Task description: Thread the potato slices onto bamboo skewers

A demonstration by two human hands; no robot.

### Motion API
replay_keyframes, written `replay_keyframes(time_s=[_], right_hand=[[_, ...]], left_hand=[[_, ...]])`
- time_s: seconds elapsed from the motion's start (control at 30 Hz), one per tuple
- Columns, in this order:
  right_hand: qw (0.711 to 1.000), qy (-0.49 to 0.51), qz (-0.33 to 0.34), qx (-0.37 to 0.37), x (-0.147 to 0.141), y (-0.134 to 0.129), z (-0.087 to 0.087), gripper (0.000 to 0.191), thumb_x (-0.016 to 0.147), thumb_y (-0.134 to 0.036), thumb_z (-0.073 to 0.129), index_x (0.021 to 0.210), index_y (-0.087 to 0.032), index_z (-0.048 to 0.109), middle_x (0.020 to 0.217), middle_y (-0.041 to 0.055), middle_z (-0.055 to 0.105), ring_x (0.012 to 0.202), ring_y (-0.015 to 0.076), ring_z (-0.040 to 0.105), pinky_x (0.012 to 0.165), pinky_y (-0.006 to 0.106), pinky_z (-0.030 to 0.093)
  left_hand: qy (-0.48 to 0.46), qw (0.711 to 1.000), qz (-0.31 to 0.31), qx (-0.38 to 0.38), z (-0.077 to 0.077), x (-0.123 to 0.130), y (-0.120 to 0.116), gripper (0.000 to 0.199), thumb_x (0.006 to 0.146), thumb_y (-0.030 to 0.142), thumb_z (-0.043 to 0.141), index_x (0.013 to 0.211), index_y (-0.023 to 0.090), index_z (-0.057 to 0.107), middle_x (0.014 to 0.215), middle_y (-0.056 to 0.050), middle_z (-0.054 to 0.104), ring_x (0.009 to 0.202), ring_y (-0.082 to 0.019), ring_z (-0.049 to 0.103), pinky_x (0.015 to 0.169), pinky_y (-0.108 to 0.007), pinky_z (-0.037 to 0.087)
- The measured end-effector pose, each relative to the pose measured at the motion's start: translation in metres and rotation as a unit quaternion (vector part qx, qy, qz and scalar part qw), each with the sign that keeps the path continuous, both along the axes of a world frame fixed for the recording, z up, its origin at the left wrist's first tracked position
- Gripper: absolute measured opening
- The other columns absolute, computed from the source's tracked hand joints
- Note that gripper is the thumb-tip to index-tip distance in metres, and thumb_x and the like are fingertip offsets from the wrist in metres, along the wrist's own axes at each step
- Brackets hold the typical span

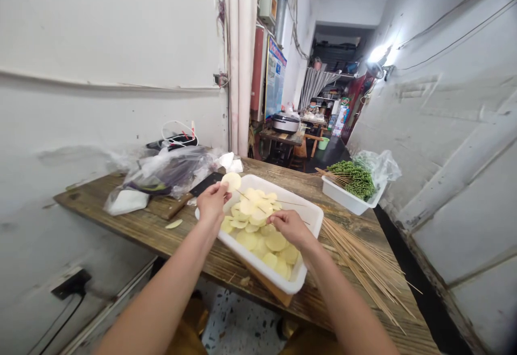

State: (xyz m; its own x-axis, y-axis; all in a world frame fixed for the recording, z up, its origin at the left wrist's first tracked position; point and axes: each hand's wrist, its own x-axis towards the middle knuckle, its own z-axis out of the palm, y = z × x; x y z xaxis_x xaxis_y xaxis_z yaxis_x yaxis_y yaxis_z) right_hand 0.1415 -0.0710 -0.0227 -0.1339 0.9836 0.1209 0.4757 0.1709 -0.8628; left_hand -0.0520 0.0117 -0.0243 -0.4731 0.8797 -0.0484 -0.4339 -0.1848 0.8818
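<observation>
My left hand (212, 200) pinches a round, pale yellow slice (231, 182) above the left edge of a white tub (313, 216). A thin skewer (243, 194) runs from near that slice toward my right hand (288, 224), whose fingers are closed on the skewer over the tub. Thin potato-like slices (276, 241) fill much of the tub; some lie in the bottom and others are heaped at the back. Other skewers with slices rest across the far side of the tub.
Loose bamboo skewers (363, 263) lie right of the tub. A white tray (351, 202) holds green skewered food at the back right. Left are a cleaver (180, 206), a stray slice (173, 224) and plastic bags (173, 169). The wooden table (100, 188) meets the left wall.
</observation>
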Motion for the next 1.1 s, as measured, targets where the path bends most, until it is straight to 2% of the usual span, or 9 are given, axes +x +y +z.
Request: replay_keyframes(time_s=[0.4,0.67,0.97,1.1], right_hand=[[1.000,-0.018,-0.008,0.008,-0.0002,0.0024,-0.0033,0.028,0.076,-0.021,0.046,0.077,-0.013,0.073,0.057,-0.0003,0.057,0.051,0.0105,0.044,0.051,0.021,0.031],[0.999,-0.032,-0.017,0.027,-0.0021,0.0033,-0.0059,0.029,0.077,-0.018,0.045,0.077,-0.013,0.073,0.055,-0.0001,0.056,0.050,0.0104,0.043,0.051,0.020,0.031],[0.998,-0.035,-0.011,0.056,-0.0054,0.0028,-0.0070,0.028,0.076,-0.017,0.045,0.076,-0.014,0.073,0.061,0.0011,0.061,0.056,0.0119,0.049,0.054,0.021,0.034],[0.998,-0.034,-0.012,0.060,-0.0074,0.0034,-0.0059,0.028,0.076,-0.016,0.044,0.075,-0.015,0.072,0.062,0.0010,0.061,0.057,0.0122,0.050,0.055,0.021,0.035]], left_hand=[[0.013,1.000,-0.005,0.016,-0.0044,0.0007,0.0016,0.025,0.055,0.026,0.074,0.073,0.011,0.066,0.072,-0.002,0.063,0.056,-0.008,0.054,0.057,-0.025,0.049],[0.088,0.994,0.011,0.065,-0.0038,0.0055,-0.0021,0.023,0.056,0.028,0.072,0.073,0.012,0.068,0.067,-0.001,0.065,0.056,-0.010,0.055,0.058,-0.024,0.048],[0.038,0.997,-0.043,0.043,-0.0026,0.0043,-0.0034,0.029,0.050,0.030,0.077,0.069,0.011,0.065,0.064,0.000,0.062,0.054,-0.008,0.055,0.060,-0.025,0.049],[0.038,0.995,-0.080,0.046,-0.0020,0.0063,-0.0051,0.032,0.047,0.032,0.078,0.066,0.012,0.063,0.061,0.001,0.060,0.052,-0.008,0.054,0.057,-0.024,0.048]])
